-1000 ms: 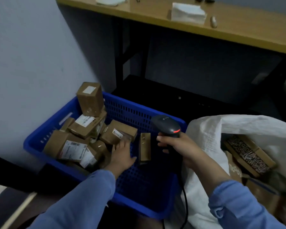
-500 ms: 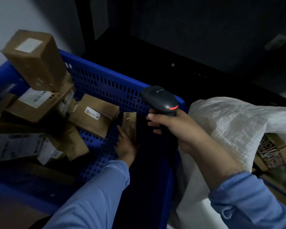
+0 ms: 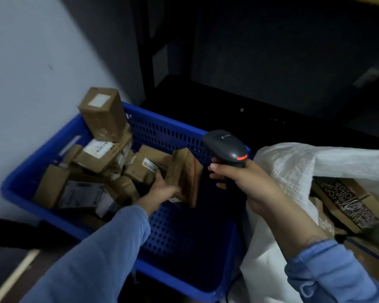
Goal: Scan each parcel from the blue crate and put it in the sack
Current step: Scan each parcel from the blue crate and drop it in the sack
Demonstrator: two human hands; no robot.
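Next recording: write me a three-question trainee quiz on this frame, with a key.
1. True or false: the right hand grips the barcode scanner.
2. Fill in: the white sack stands on the blue crate's ___ side.
3. The parcel gripped by the left hand is: A) inside the sack; B) over the crate; C) on the scanner.
Key: 1 true; 2 right; 3 B.

Found a blue perforated plastic crate (image 3: 162, 132) just left of a white woven sack (image 3: 282, 171) holding printed cardboard boxes (image 3: 346, 202). Saw brown cardboard parcels (image 3: 96, 160) heaped in the crate's left half, tallest at its far-left corner. Noted one flat brown parcel (image 3: 184, 171) on edge over the crate's middle, a black handheld scanner (image 3: 225, 147) just right of it.
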